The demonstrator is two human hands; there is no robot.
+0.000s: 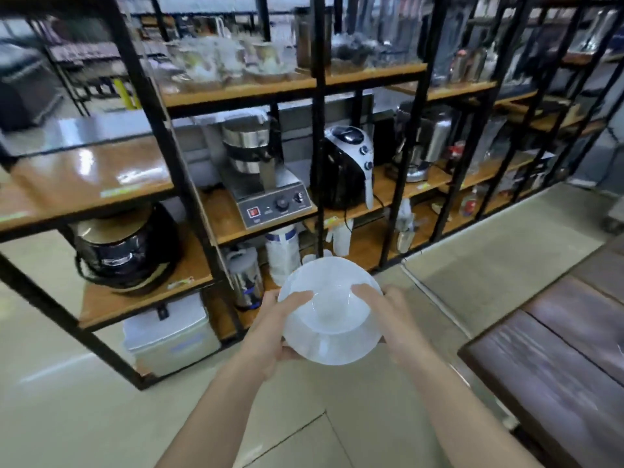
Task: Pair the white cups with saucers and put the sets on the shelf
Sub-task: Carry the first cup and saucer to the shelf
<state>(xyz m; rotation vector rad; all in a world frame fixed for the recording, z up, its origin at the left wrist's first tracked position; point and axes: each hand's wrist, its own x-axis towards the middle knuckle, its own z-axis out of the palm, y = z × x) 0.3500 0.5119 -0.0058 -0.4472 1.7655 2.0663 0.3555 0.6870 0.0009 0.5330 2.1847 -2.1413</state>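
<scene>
Both my hands carry a white cup [332, 309] sitting on a white saucer [334, 346] in front of me. My left hand [273, 327] grips the set's left side, thumb on the cup's rim. My right hand [388, 315] grips the right side, its thumb also on the rim. The set hangs over the floor, in front of the black-framed wooden shelf [111, 177]. The picture is blurred by motion.
The shelf holds a black pot [125, 255], a steel machine [263, 184], a black air fryer [347, 167], a steel urn [425, 140] and glassware [229, 62] on the upper board. A dark wooden table [553, 359] stands at the right.
</scene>
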